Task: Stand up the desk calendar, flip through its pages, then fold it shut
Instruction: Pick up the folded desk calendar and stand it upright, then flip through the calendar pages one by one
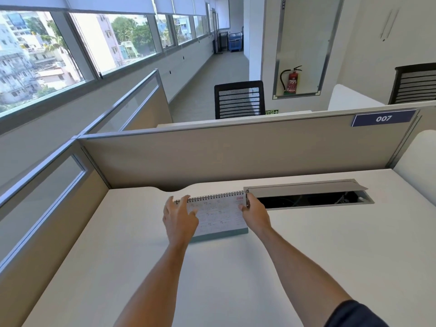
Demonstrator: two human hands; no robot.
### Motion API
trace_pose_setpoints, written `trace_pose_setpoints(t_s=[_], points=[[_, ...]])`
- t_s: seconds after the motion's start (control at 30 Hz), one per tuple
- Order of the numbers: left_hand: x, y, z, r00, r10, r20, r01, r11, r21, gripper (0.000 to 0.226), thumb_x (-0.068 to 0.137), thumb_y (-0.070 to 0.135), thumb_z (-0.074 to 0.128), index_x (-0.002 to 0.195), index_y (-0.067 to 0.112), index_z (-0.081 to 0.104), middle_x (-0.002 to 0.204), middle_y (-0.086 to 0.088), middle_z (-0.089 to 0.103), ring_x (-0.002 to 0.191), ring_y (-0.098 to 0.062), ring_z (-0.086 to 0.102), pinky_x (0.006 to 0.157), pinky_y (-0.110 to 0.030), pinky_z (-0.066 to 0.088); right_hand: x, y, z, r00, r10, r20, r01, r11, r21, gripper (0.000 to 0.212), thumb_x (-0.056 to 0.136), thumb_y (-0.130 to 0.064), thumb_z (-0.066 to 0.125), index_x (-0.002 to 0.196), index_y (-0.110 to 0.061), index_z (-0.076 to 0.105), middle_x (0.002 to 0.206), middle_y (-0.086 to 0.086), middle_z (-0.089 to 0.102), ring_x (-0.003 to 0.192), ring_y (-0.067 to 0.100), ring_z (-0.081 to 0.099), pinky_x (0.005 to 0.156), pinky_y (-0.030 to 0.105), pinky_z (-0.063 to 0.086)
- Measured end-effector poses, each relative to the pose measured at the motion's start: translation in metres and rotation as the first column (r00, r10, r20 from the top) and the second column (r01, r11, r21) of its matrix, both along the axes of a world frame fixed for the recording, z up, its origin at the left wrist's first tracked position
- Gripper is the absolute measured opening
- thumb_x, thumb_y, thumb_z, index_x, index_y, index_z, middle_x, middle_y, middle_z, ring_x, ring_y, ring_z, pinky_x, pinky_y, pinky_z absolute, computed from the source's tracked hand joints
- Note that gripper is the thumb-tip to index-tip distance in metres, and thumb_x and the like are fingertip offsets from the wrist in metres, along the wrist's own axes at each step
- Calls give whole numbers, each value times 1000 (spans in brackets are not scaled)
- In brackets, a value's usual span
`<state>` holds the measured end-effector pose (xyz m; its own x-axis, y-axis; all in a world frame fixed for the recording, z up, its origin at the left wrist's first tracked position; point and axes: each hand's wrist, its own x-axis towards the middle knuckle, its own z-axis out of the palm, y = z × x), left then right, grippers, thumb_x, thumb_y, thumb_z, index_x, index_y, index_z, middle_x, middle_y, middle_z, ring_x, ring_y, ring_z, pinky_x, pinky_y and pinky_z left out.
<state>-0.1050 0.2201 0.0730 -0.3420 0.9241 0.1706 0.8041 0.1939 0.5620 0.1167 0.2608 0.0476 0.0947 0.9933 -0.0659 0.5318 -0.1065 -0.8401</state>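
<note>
calendar (219, 214) upright, spiral edge left-right, facing camera

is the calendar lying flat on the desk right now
No, the calendar stands upright on its teal base, with the left hand and right hand at its sides.

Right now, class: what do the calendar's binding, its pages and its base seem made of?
Binding: probably metal wire, a row of thin shiny coils. Pages: matte white paper with faint print. Base: likely teal card or board, a flat dull edge.
</note>
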Motion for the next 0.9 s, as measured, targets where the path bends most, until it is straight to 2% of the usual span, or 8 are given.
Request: trace_pose_setpoints(t_s=[0.07, 0.1, 0.27, 0.4, 0.53, 0.6, 0.77, 0.9], points=[[-1, 0, -2, 976, -7, 215, 17, 999, -40, 60, 92, 14, 62, 147, 31, 45, 149, -11, 35, 127, -33, 52, 105, -45, 47, -1, 2, -1, 999, -13, 31, 13, 1000, 14, 19, 101, -18, 60, 120, -20, 62, 122, -1, 66, 108, 21, 65, 90, 41, 55], [-1, 0, -3, 964, -16, 264, 30, 998, -49, 64, 93, 13, 61, 150, 32, 41, 145, -10, 37, 122, -31, 56, 102, -43, 49, -2, 2, -2, 998, -29, 54, 27, 999, 25, 21, 101, -20, 61, 122, -19, 63, 124, -1, 63, 109, 20, 65, 90, 39, 54], [-5, 3, -4, 949, 31, 314, -22, 999, -32, 75, 91, 13, 61, 155, 33, 29, 137, -11, 52, 124, -30, 55, 101, -43, 47, -4, -6, -14, 988, -125, 95, 117, 990, 79, 29, 101, -25, 62, 129, -22, 67, 125, 1, 60, 104, 22, 68, 87, 40, 56], [-4, 0, -6, 929, 106, 354, -104, 994, -27, 76, 93, 16, 58, 159, 28, 21, 136, -11, 58, 125, -32, 55, 100, -46, 49, -8, -12, -20, 984, -179, -9, 179, 975, 130, 27, 100, -30, 64, 123, -19, 70, 112, -1, 65, 98, 19, 67, 83, 40, 57], [0, -1, -3, 926, 177, 334, -172, 984, -46, 66, 98, 28, 53, 158, 35, 24, 128, -13, 51, 114, -33, 60, 96, -47, 51, -9, -11, -19, 974, -170, -150, 188, 976, 112, 31, 98, -42, 66, 116, -17, 69, 105, -1, 72, 91, 16, 70, 69, 28, 56], [-2, 0, 0, 926, 185, 330, -172, 983, -67, 62, 100, 35, 48, 158, 37, 26, 127, -14, 50, 110, -34, 60, 97, -48, 51, -8, -10, -13, 970, -152, -190, 169, 983, 75, 37, 99, -53, 60, 115, -21, 66, 101, -4, 74, 89, 15, 71, 65, 27, 53], [-8, 0, 2, 916, 199, 349, -184, 980, -76, 51, 100, 53, 36, 148, 37, 40, 128, -14, 60, 115, -35, 59, 99, -50, 51, -8, -5, -3, 983, -181, -33, 180, 984, -9, 51, 102, -68, 30, 107, -28, 61, 93, -5, 71, 86, 20, 67, 68, 34, 46], [-7, -5, 4, 921, 200, 334, -189, 980, -64, 40, 101, 55, 28, 131, 37, 46, 111, -12, 69, 98, -34, 63, 90, -50, 56, -6, -9, -3, 985, -163, -51, 163, 987, -2, 51, 102, -68, 28, 103, -28, 59, 93, -4, 71, 85, 21, 68, 68, 34, 49]])
